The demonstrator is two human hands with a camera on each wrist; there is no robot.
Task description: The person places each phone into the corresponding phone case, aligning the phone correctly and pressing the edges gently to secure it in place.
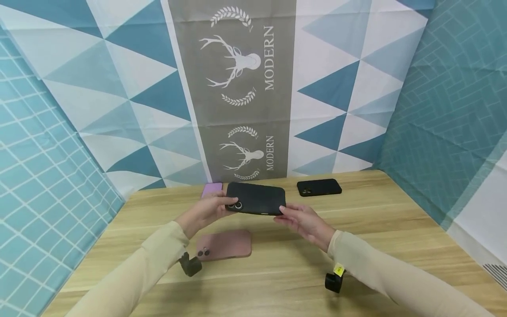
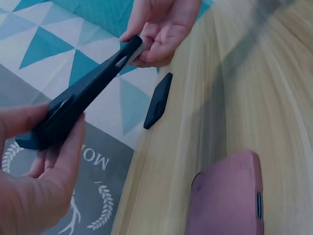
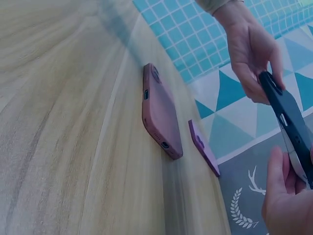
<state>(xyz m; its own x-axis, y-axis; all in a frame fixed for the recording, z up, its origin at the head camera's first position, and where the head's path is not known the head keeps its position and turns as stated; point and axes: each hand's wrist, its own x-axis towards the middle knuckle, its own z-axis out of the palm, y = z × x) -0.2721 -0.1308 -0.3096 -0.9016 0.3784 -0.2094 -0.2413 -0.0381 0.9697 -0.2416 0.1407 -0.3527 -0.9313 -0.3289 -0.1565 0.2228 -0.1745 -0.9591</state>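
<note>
A phone in a black case is held up over the table, back upward, with its camera lenses at the left end. My left hand pinches that left end, thumb on top beside the lenses and fingers underneath. At the opposite end, my right hand grips the corner between thumb and fingers. A pale edge shows beneath the black case in the right wrist view, near the right fingers. Below the left hand, a pink cased phone lies on the tabletop with its lenses up.
A black phone case lies at the back right of the wooden table. Partly behind the left hand is a purple phone-shaped piece at the back edge. Patterned cloth hangs behind the table and along its sides.
</note>
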